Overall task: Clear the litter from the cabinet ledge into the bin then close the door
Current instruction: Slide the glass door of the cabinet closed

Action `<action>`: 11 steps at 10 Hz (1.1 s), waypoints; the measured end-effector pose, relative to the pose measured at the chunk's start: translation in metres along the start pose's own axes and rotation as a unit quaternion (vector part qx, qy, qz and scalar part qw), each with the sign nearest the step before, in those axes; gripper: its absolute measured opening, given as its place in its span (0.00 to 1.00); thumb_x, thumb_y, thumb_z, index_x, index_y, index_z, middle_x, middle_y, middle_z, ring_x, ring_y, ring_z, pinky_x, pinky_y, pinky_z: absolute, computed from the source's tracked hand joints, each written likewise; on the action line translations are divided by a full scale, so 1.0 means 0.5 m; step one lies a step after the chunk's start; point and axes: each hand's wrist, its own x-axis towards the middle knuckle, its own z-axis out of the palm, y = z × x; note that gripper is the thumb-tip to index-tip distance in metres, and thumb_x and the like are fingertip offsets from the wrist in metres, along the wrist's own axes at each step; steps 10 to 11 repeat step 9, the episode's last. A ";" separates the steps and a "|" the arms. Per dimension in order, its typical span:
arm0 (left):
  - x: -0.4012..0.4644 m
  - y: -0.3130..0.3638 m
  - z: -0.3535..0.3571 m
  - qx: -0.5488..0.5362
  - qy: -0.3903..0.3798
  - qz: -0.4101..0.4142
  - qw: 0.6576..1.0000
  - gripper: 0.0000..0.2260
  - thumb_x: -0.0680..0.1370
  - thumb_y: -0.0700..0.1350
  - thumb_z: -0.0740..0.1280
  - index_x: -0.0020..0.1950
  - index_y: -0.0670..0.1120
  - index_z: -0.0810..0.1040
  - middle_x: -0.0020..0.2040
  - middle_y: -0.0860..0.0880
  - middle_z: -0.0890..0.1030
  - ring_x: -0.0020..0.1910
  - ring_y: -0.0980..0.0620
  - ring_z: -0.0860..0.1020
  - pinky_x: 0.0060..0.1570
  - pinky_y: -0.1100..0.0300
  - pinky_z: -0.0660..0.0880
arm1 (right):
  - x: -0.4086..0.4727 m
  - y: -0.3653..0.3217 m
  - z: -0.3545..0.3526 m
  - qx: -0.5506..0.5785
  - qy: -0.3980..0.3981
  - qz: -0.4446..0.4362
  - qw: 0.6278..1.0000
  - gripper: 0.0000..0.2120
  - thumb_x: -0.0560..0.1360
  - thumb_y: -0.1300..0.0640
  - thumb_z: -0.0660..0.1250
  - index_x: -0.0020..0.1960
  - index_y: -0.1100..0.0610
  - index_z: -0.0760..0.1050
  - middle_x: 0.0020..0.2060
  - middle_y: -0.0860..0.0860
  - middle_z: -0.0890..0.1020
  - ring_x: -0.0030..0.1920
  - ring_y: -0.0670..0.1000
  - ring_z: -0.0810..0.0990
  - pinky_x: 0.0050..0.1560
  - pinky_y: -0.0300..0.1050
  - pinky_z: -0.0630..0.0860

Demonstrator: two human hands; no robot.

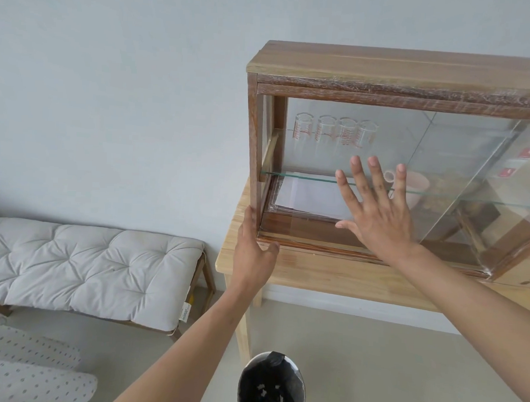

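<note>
A wooden cabinet (pixel 402 69) with sliding glass doors stands on a light wooden table (pixel 330 275). My right hand (pixel 376 213) lies flat, fingers spread, against the left glass door (pixel 368 138). My left hand (pixel 253 246) grips the cabinet's lower left corner post, thumb on the bottom ledge (pixel 317 237). The ledge shows bare wood. On the floor below stands a round bin (pixel 271 385) with a black liner and a few white scraps inside.
Inside the cabinet are several upturned glasses (pixel 335 130), a white sheet of paper (pixel 310 197) and a pink cup (pixel 415 185). A bench with a white quilted cushion (pixel 79 265) stands left of the table. Dotted fabric (pixel 24 369) fills the lower left corner.
</note>
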 end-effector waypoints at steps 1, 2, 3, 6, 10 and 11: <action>-0.004 0.002 0.002 0.001 0.001 -0.003 1.000 0.43 0.78 0.43 0.72 0.84 0.63 0.49 0.79 0.55 0.69 0.77 0.54 0.69 0.74 0.50 0.70 | 0.023 -0.026 -0.005 0.012 0.006 0.000 1.000 0.68 0.68 0.31 0.79 0.91 0.55 0.43 0.88 0.59 0.36 0.88 0.66 0.41 0.82 0.75 0.30; -0.005 0.003 0.002 0.001 -0.002 -0.007 1.000 0.44 0.78 0.42 0.72 0.84 0.63 0.49 0.79 0.54 0.69 0.77 0.54 0.68 0.74 0.52 0.69 | 0.056 -0.066 -0.010 0.025 0.015 0.000 1.000 0.69 0.67 0.31 0.80 0.91 0.54 0.41 0.88 0.58 0.35 0.87 0.62 0.29 0.82 0.74 0.28; -0.004 0.005 -0.003 0.004 -0.009 -0.005 1.000 0.43 0.78 0.41 0.71 0.84 0.61 0.51 0.78 0.53 0.71 0.76 0.53 0.70 0.74 0.49 0.71 | 0.085 -0.103 -0.016 0.038 0.011 0.000 0.999 0.69 0.67 0.32 0.80 0.91 0.54 0.42 0.88 0.57 0.34 0.87 0.62 0.28 0.82 0.73 0.26; -0.001 0.008 -0.014 0.022 -0.035 0.003 0.999 0.43 0.78 0.39 0.70 0.86 0.58 0.48 0.82 0.53 0.66 0.80 0.50 0.67 0.76 0.47 0.69 | 0.097 -0.121 -0.041 0.046 -0.019 -0.001 0.999 0.66 0.70 0.33 0.79 0.91 0.55 0.43 0.89 0.58 0.38 0.87 0.63 0.33 0.82 0.72 0.26; -0.047 0.089 -0.036 0.273 -0.014 0.150 0.950 0.40 0.82 0.49 0.67 0.86 0.53 0.44 0.88 0.48 0.45 0.86 0.43 0.47 0.79 0.39 0.59 | 0.036 -0.101 -0.121 0.131 -0.026 0.038 0.990 0.42 0.82 0.56 0.71 0.89 0.61 0.53 0.90 0.59 0.50 0.90 0.62 0.50 0.86 0.72 0.52; -0.047 0.089 -0.036 0.273 -0.014 0.150 0.950 0.40 0.82 0.49 0.67 0.86 0.53 0.44 0.88 0.48 0.45 0.86 0.43 0.47 0.79 0.39 0.59 | 0.036 -0.101 -0.121 0.131 -0.026 0.038 0.990 0.42 0.82 0.56 0.71 0.89 0.61 0.53 0.90 0.59 0.50 0.90 0.62 0.50 0.86 0.72 0.52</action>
